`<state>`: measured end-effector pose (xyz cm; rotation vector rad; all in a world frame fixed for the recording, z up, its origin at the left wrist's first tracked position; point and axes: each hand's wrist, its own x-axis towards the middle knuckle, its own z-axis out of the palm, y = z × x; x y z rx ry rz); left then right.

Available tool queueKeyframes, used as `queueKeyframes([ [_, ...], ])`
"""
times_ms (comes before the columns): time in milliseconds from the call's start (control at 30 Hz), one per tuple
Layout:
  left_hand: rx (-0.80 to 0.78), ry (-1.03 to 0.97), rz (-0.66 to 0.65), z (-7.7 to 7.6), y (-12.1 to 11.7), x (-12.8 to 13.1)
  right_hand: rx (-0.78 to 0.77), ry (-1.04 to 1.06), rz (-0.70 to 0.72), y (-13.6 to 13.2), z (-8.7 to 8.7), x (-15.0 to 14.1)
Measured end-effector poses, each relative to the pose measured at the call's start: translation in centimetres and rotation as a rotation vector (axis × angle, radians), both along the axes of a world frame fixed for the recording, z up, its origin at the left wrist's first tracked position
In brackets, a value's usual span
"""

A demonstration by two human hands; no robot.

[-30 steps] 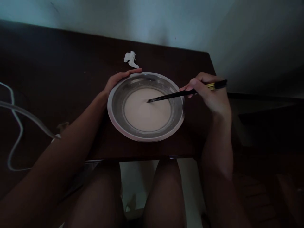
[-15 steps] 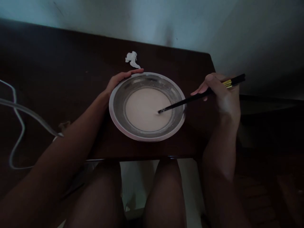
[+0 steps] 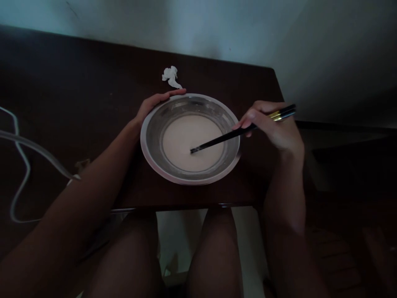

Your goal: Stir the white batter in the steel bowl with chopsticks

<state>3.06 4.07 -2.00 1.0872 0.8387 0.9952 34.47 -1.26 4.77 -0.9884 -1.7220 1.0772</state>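
A wide metal bowl (image 3: 155, 138) sits on the dark table, with a pale, milky liquid (image 3: 178, 136) in its bottom. My left hand (image 3: 154, 102) holds the bowl at its far left side, fingers lying along the outer rim and the thumb hidden. Over the right rim, my right hand (image 3: 271, 124) is closed around a pair of black chopsticks (image 3: 221, 138) with gold bands near their upper ends. The chopsticks slant down to the left, and their tips dip into the liquid near the middle of the bowl.
Behind the bowl lies a crumpled white tissue (image 3: 170, 75). A pale cable (image 3: 29, 169) loops across the left of the table (image 3: 77, 82), passing by my left forearm. A wall (image 3: 198, 25) borders the table's far edge. My legs are below the front edge.
My right hand has moved left and slightly down with the chopsticks. Their tips have shifted from the liquid's right part toward its middle. My left hand stays on the rim.
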Motion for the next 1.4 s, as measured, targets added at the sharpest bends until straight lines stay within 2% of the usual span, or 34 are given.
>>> queueKeyframes([
  [67,-0.024,-0.019,0.029,0.0,-0.1,0.1,0.013,-0.023,0.023,0.2,-0.2,-0.3],
  [233,-0.048,-0.006,0.031,0.2,-0.2,0.1,0.092,0.023,-0.179,0.2,-0.3,0.6],
  [400,-0.051,-0.026,0.043,-0.1,-0.2,0.1,0.013,-0.022,0.012,0.3,-0.3,0.0],
  [467,-0.053,-0.033,0.061,-0.2,-0.2,0.2,0.036,-0.015,-0.007,0.6,-0.5,-0.1],
  [600,-0.044,-0.02,0.047,0.1,-0.2,0.2,0.104,0.043,-0.168,0.3,-0.4,0.6],
  [667,-0.046,-0.012,0.034,0.1,-0.2,0.2,0.065,0.033,-0.128,0.0,-0.2,0.6],
  [800,-0.029,-0.005,0.053,0.0,-0.2,0.2,0.013,-0.04,0.043,0.2,-0.2,-0.1],
  [1000,-0.054,-0.028,0.039,0.3,-0.4,0.2,0.061,0.018,-0.125,0.3,-0.3,0.7],
  [1167,-0.065,-0.02,0.054,0.4,-0.5,0.3,0.009,-0.018,0.033,0.3,-0.3,0.0],
  [1233,-0.057,-0.028,0.061,0.2,-0.3,0.2,0.043,-0.002,-0.007,0.5,-0.5,0.0],
  [1333,-0.038,-0.022,0.021,0.1,-0.2,0.0,0.096,0.036,-0.168,0.3,-0.4,0.6],
  [1400,-0.037,-0.018,0.007,0.1,-0.2,0.0,0.081,0.022,-0.173,0.0,-0.3,0.8],
])
